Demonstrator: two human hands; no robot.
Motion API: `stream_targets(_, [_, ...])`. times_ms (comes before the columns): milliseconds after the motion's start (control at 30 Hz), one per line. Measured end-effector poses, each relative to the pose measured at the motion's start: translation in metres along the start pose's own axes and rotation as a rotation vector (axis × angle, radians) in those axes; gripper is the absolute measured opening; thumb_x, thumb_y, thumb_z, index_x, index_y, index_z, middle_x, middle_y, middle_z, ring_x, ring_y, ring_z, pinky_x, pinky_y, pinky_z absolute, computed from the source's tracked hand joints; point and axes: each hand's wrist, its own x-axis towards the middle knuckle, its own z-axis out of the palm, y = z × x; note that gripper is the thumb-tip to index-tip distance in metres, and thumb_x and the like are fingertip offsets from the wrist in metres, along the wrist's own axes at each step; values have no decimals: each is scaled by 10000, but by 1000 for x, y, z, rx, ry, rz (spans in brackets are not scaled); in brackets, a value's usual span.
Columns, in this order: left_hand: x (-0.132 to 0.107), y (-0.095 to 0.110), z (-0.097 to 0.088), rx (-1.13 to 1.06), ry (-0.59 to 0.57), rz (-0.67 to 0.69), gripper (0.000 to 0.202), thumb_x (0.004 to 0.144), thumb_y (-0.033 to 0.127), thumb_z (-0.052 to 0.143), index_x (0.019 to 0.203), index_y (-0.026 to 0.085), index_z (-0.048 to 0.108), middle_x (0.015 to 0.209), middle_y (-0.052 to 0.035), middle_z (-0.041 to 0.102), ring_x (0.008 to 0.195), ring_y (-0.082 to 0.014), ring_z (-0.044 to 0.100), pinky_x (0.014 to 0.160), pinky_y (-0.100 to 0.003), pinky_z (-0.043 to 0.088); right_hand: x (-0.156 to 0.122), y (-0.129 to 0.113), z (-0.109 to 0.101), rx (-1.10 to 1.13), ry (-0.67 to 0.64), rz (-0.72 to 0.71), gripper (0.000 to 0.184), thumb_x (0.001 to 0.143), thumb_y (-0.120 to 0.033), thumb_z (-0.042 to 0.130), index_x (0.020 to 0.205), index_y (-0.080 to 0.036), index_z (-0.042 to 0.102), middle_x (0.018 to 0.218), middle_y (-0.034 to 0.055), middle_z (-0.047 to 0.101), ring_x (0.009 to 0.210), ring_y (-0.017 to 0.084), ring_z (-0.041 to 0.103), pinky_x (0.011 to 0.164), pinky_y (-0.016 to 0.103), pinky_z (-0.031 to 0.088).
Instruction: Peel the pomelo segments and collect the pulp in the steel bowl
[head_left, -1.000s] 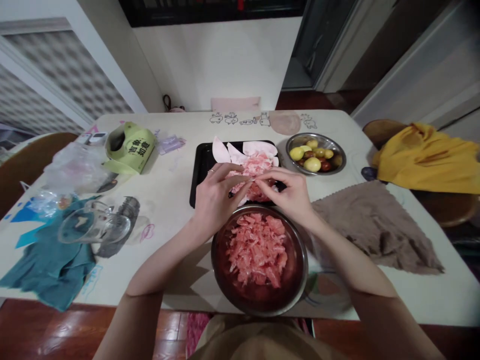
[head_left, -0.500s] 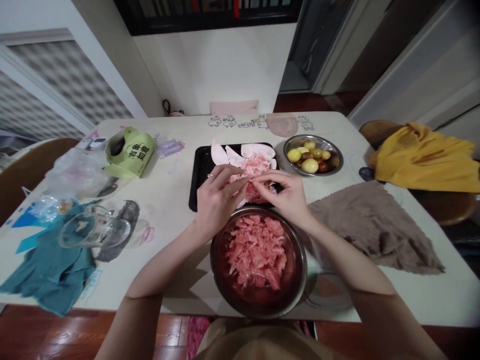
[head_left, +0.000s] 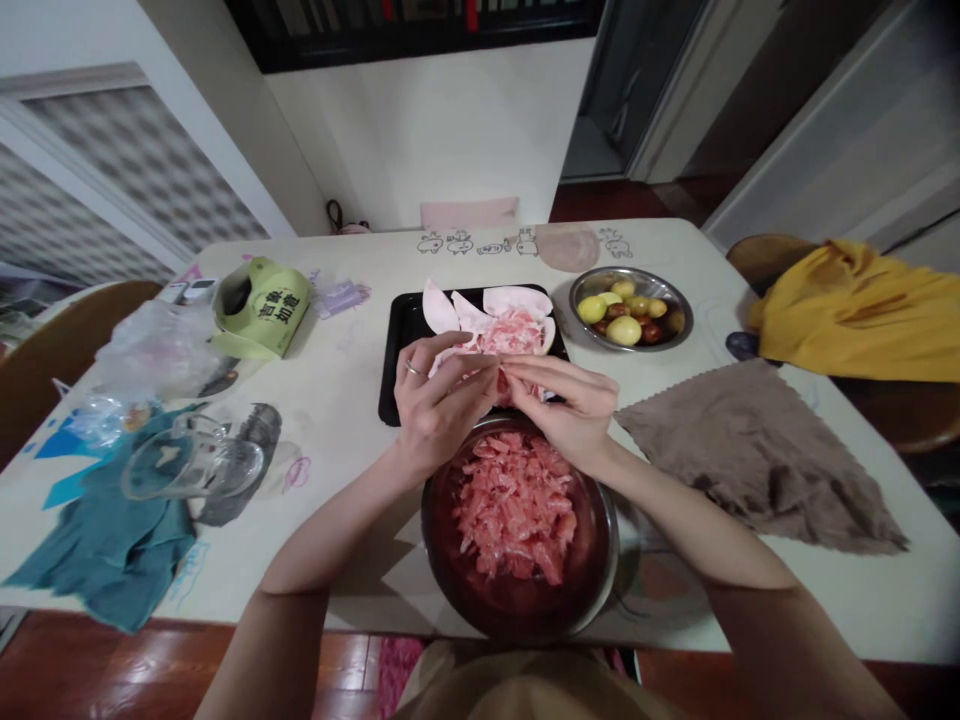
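My left hand (head_left: 436, 402) and my right hand (head_left: 566, 400) meet over the near edge of a black tray (head_left: 395, 350), fingers pinched together on a pink segment of grapefruit (head_left: 495, 372). Behind them on the tray lie more pink flesh (head_left: 511, 330) and pale peel pieces (head_left: 439, 304). Just below my hands stands a steel bowl (head_left: 600, 560) filled with several peeled pink fruit pieces (head_left: 517, 505). A ring shows on my left hand.
A smaller steel bowl of yellow and red fruits (head_left: 628, 318) sits right of the tray. A brown cloth (head_left: 757, 455) lies at right, a yellow cloth (head_left: 862, 310) beyond it. At left are a glass pitcher (head_left: 191, 465), a teal cloth (head_left: 105, 545), plastic bags (head_left: 154, 345) and a green package (head_left: 259, 305).
Both hands drew slightly nearer to me with the segment, now above the far rim of the big bowl. My right-hand fingers have closed in toward the left.
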Motion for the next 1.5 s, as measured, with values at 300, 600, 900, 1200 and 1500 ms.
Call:
stream_targets(300, [3, 9, 0, -135, 101, -127, 164, 833, 160, 795, 923, 278, 725, 879, 12, 789, 890, -205, 682, 779, -398, 515, -1, 0, -3, -115, 20, -283, 236, 891, -113, 704, 1062, -250, 792, 1035, 37, 818, 900, 193, 802, 810, 307, 700])
stream_targets(600, [3, 17, 2, -213, 179, -239, 149, 840, 161, 786, 921, 273, 731, 859, 11, 764, 929, -200, 722, 785, -410, 633, 3, -4, -5, -73, -9, -357, 493, 871, -77, 710, 1322, -275, 687, 1121, 27, 802, 1005, 217, 787, 905, 348, 692])
stream_targets(900, [-3, 20, 6, -419, 187, -399, 127, 844, 151, 785, 940, 229, 756, 941, -10, 758, 922, -184, 778, 840, -396, 671, 4, 0, -2, -120, 6, -396, 430, 877, -96, 714, 1272, -266, 716, 1089, 37, 808, 979, 223, 792, 857, 341, 701])
stream_targets(1200, [2, 27, 3, -604, 132, -628, 36, 895, 226, 749, 907, 206, 776, 946, -40, 747, 945, -164, 764, 770, -297, 668, 5, 1, -1, -89, 18, -369, 463, 865, -107, 738, 1267, -335, 719, 1104, -7, 804, 980, 218, 793, 882, 338, 697])
stream_targets(1500, [11, 22, -2, -666, 181, -618, 46, 910, 179, 724, 900, 208, 759, 969, -36, 723, 933, -141, 751, 736, -250, 656, 9, -8, -5, -99, 57, -268, 383, 866, -84, 706, 1188, -286, 751, 1085, 23, 809, 944, 225, 797, 848, 361, 694])
